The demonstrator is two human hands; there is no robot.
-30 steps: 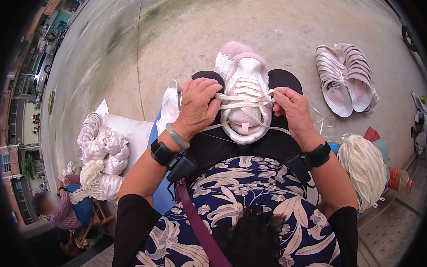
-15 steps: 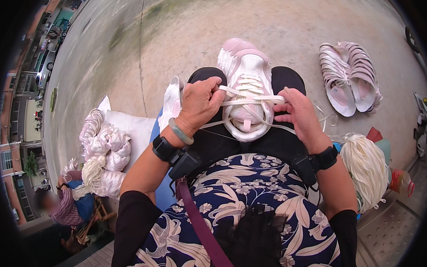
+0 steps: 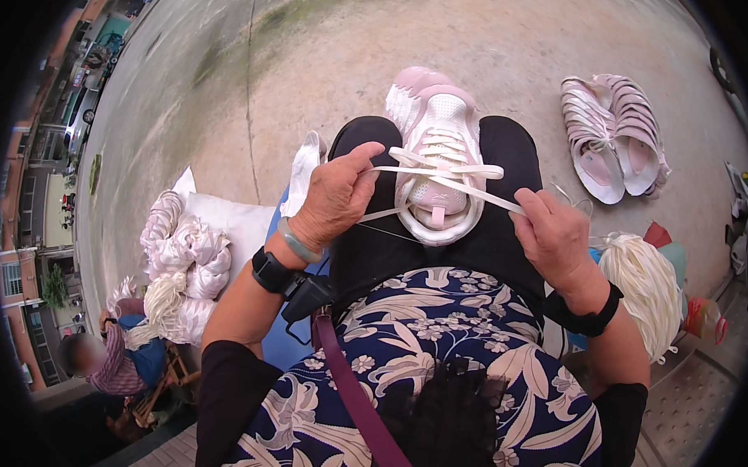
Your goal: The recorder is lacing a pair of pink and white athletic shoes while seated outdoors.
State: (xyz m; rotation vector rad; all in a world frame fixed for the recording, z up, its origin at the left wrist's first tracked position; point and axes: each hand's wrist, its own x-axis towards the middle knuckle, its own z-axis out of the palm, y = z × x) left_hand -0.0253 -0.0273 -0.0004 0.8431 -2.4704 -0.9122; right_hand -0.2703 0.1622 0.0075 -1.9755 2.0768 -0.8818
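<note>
A white and pink shoe upper (image 3: 442, 121) lies between my knees, its heel opening toward me, with more uppers beneath its toe. White shoelace (image 3: 446, 174) zigzags up its front and forms a bow with loops to either side near the tongue. My left hand (image 3: 336, 187), left of the shoe, pinches one lace end between thumb and finger. To the right, my right hand (image 3: 555, 240) is closed on the other end. Both ends run taut from the bow to the hands.
A stack of pink and white uppers (image 3: 612, 139) sits on the ground at right. Below it hangs a bundle of cream laces (image 3: 640, 288). At left, more bundled uppers (image 3: 188, 260) lie by a white sheet (image 3: 234, 229). A seated person (image 3: 118, 360) is at lower left.
My right hand has moved right and toward me, drawing out a lace end. My left hand has shifted slightly left and nearer to me. The bow now stands tighter over the tongue.
</note>
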